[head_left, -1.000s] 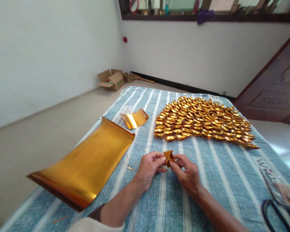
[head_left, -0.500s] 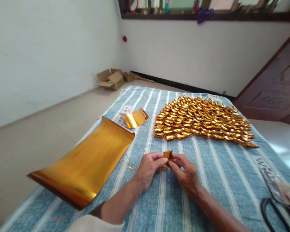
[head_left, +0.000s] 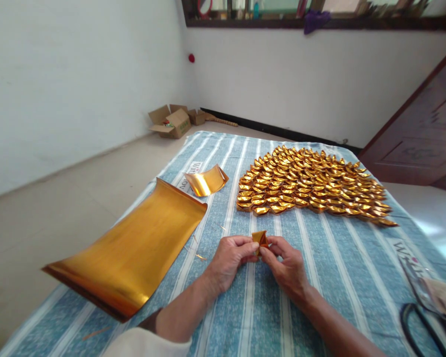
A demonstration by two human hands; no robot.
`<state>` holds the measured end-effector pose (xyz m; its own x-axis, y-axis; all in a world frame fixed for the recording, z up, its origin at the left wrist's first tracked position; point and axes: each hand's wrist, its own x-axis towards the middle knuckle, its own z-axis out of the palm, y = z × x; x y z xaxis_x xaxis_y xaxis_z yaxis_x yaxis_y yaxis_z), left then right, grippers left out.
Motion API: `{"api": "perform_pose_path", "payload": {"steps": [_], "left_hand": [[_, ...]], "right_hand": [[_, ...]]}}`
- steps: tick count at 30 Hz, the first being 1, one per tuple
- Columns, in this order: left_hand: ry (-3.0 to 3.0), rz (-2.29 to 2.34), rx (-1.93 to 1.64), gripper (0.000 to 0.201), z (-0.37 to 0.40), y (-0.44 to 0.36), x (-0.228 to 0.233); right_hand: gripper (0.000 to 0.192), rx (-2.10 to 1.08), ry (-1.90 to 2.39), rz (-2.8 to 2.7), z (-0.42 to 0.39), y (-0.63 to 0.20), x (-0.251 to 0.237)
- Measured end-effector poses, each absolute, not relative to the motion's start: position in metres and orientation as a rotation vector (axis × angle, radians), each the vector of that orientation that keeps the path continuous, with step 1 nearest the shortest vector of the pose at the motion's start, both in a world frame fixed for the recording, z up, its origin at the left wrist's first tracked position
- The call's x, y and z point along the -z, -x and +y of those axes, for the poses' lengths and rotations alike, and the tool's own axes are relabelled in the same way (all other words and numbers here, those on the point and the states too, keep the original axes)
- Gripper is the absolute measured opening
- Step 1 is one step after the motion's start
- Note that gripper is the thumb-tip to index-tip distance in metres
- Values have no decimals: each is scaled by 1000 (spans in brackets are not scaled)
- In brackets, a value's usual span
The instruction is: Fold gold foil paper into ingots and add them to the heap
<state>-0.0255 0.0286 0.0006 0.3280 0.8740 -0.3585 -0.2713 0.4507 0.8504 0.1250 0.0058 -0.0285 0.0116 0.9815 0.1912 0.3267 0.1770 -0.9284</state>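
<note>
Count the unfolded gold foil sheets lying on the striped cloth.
2: the large gold sheet lies left of the left hand; the small curled sheet lies beyond it, left of the folded gold pieces.

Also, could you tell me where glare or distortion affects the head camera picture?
Head view: glare streaks the large gold sheet and the pile of folded gold pieces; wide-angle bending curves the striped cloth edges; the scissors at the right edge look smeared; both hands stay sharp.
</note>
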Motion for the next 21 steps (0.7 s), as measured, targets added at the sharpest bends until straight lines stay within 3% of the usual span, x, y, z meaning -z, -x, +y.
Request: {"api": "perform_pose_path", "payload": {"steps": [6,13,21], "left_hand": [[-729,950,-888,21,28,25,1],[-592,879,-920,23,30,26,0],[-559,847,-863,26,30,28,0]], "right_hand": [[19,-821,1318,-1552,6,-124,28],[31,-508,1248,-1693,6,-125,27],[32,-241,1117,-1806,8,-127,33]]}}
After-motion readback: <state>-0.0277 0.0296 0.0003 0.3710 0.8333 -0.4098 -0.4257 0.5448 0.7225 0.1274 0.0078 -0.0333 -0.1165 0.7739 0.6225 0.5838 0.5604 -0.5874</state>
